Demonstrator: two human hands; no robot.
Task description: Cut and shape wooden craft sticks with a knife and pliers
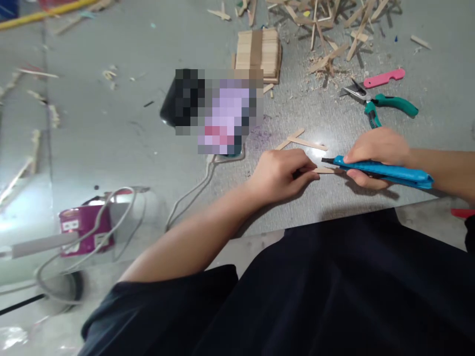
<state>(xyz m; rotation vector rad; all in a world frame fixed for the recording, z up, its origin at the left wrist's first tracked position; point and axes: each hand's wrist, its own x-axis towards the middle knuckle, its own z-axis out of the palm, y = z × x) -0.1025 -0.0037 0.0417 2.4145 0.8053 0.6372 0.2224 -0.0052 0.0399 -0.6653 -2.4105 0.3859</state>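
Observation:
Close to the table's front edge, my left hand point(284, 173) is closed, pinching one end of a wooden craft stick point(324, 170). A blue utility knife point(393, 173) lies in my closed right hand point(374, 153), its dark blade pointing left, just above the stick. Whether the blade touches the wood I cannot tell. The stick's right end reaches toward my right fingers. Just beyond my hands, two loose craft sticks point(306, 143) lie crossed on the table. Green-handled pliers point(395, 104) rest open-jawed behind my right hand, next to a pink cutter point(384, 78).
A banded bundle of craft sticks point(270, 54) stands at the back, left of a heap of loose sticks point(326, 20) and shavings. A black object point(178, 101) and a blurred-out phone-like thing lie left of my hands. A white cable point(189, 190) runs past a purple box point(87, 230).

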